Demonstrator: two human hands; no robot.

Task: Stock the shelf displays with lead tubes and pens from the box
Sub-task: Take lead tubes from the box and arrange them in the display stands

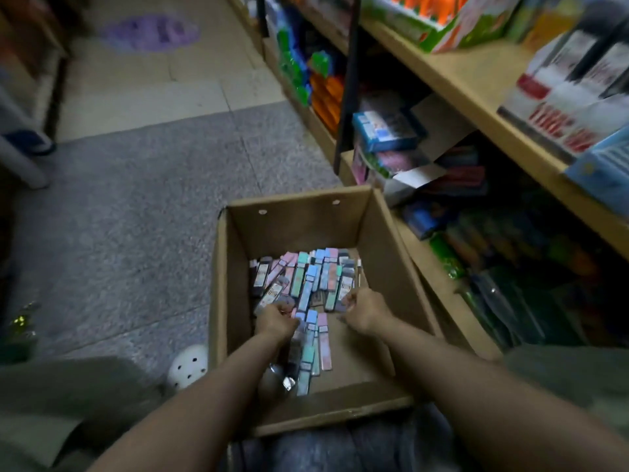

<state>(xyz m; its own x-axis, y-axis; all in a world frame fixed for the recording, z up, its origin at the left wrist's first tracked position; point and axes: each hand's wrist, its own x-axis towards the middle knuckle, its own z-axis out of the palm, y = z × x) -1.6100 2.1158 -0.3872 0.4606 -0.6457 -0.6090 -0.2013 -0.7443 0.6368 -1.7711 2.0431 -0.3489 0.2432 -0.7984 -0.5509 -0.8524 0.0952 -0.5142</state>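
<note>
Both hands down inside the cardboard box (235, 284), wrists bent, fingers curled under and out of sight. Left hand (276, 321) curls onto the near-left edge of the heap of lead tubes (308, 284); appears to pinch one or two tubes, though the fingertips are hidden, so the exact grip is a judgement. Right hand (365, 310) curls at the near-right edge of the same heap, knuckles up; whether it already holds a tube or only rakes at them, cannot tell. The tubes are flat, slim packs in pink, teal, blue and dark tones, lying loose on the box floor. Most have their long axis running away from the person, toward the far wall of the box; a few at left lie slanted. A short trail of them runs back between the two forearms toward the near wall. Bulk of the heap lies just beyond both hands, roughly midway between them, so either hand reaches it equally. No pens clearly made out. The wooden shelf unit (476, 80) stands to the right of the box, nearer the right arm; a loaded hand will likely lift up and rightward. Grey speckled floor (119, 216) at left.
</note>
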